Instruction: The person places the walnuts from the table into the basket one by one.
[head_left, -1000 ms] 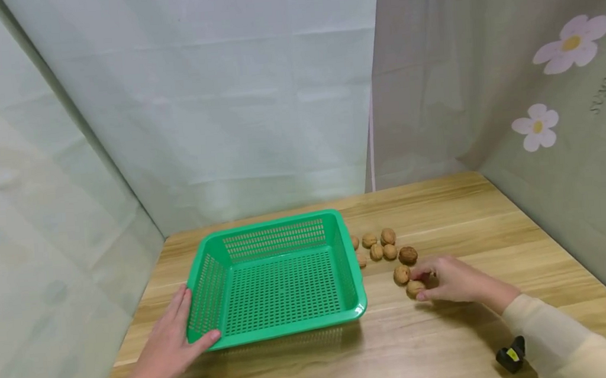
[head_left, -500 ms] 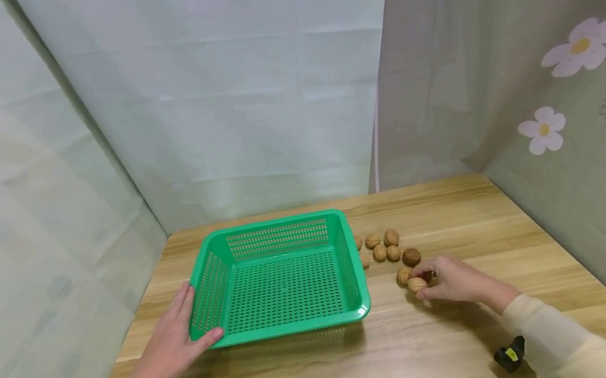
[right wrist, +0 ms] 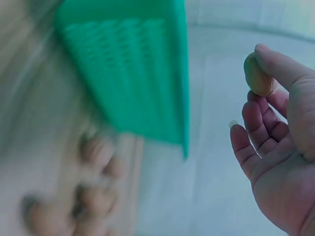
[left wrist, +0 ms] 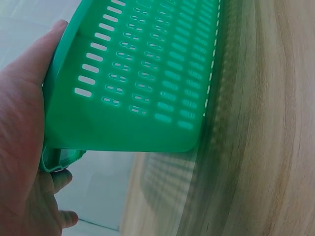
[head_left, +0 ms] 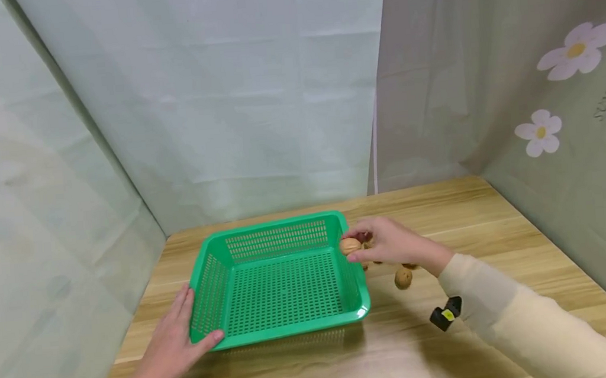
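Note:
A green plastic basket (head_left: 293, 332) with slotted walls stands on the wooden table. My left hand (head_left: 172, 336) grips its near left corner, thumb over the rim; in the left wrist view, the fingers reach under the rim (left wrist: 59, 73). Between thumb and fingertips, my right hand (head_left: 390, 242) pinches a light brown walnut (head_left: 350, 246) at the basket's right rim. The right wrist view shows this hand raised above the table, its other fingers loosely curled. Only bare mesh is visible on the basket's floor.
One walnut (head_left: 403, 278) lies right of the basket. Several more are largely hidden behind my right hand and show blurred in the right wrist view, such as a walnut (right wrist: 96, 199). Fabric curtains (head_left: 254, 110) enclose the table (head_left: 476, 217) at the back and sides.
My right hand has picked a walnut off the table and carried it left and away from me, to the basket's right rim. The left hand and basket stay in place.

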A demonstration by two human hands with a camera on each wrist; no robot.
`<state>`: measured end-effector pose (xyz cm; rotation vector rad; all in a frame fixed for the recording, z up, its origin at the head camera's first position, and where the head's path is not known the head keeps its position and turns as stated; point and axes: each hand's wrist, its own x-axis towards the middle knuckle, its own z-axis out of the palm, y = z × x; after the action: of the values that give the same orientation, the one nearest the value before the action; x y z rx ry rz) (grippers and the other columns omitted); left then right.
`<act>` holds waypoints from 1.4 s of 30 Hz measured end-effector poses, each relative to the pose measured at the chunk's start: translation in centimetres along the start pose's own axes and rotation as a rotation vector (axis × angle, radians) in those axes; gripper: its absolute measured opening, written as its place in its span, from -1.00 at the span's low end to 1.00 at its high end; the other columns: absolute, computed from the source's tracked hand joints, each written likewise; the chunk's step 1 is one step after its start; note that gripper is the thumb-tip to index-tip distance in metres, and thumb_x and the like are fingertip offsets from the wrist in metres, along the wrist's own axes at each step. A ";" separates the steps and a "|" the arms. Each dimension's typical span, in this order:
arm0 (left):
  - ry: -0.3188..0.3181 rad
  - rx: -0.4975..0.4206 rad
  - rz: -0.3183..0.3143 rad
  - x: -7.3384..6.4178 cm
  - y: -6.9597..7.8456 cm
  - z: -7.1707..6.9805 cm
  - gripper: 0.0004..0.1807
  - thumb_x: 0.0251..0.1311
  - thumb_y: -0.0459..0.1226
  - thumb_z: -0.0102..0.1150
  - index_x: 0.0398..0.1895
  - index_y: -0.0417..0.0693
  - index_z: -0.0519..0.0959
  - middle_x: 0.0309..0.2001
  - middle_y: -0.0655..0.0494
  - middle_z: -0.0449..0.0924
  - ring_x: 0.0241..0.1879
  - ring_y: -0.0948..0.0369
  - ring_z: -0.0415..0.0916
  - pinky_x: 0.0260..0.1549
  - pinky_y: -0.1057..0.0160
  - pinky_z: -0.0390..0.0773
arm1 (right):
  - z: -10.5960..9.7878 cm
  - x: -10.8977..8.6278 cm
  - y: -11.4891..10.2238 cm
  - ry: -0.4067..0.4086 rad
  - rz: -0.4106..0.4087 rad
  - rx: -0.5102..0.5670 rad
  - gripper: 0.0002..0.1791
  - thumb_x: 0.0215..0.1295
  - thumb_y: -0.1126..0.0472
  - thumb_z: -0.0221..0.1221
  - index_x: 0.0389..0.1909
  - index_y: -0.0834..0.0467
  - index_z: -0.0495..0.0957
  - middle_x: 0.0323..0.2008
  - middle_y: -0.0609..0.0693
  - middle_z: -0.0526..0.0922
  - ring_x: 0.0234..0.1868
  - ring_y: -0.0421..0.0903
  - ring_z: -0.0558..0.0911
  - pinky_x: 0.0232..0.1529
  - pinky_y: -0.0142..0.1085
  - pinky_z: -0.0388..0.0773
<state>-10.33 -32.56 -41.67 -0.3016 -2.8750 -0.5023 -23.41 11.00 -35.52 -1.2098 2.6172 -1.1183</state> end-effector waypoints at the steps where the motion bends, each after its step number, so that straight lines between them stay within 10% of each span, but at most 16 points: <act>1: 0.002 0.000 0.000 0.0 0.0 0.0 0.10 0.00 0.12 0.22 0.37 -0.38 -0.11 0.42 -0.12 -0.28 0.33 -0.18 -0.16 0.01 -0.37 0.05 | 0.2 1.2 -0.6 -0.018 -0.015 0.010 -0.59 0.05 -0.05 0.28 -0.05 -0.04 0.56 -0.28 -0.29 0.55 -0.25 -0.29 0.51 -0.21 -0.27 0.51; 16: 0.015 0.008 -0.006 -0.1 -0.3 0.2 0.10 -0.02 0.12 0.23 0.37 -0.37 -0.08 0.41 -0.15 -0.24 0.29 -0.24 -0.08 0.02 -0.35 0.06 | 6.4 12.3 -2.6 -0.241 -0.020 0.172 -0.63 0.06 0.08 0.30 -0.06 0.00 0.58 -0.27 -0.20 0.60 -0.28 -0.25 0.57 -0.30 -0.36 0.51; 26: 0.019 0.023 -0.004 -0.6 0.0 0.5 0.09 -0.02 0.12 0.23 0.37 -0.37 -0.06 0.40 -0.17 -0.20 0.28 -0.23 -0.05 0.02 -0.35 0.10 | 10.1 12.7 -0.6 -0.340 0.126 0.086 -0.63 0.02 0.13 0.33 -0.08 0.00 0.60 -0.27 -0.23 0.60 -0.27 -0.32 0.55 -0.26 -0.40 0.49; 42: 0.018 0.032 -0.008 -0.6 -0.5 -0.2 0.08 -0.01 0.13 0.22 0.37 -0.35 -0.06 0.41 -0.14 -0.21 0.30 -0.19 -0.06 -0.01 -0.35 0.10 | 9.6 13.0 -0.5 -0.286 0.176 0.090 -0.66 0.11 0.10 0.28 -0.05 -0.03 0.57 -0.25 -0.24 0.57 -0.21 -0.32 0.52 -0.21 -0.39 0.48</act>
<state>-9.87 -33.14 -41.82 -0.2789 -2.8652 -0.4578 -29.03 -3.77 -39.14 -1.0141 2.3782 -0.9420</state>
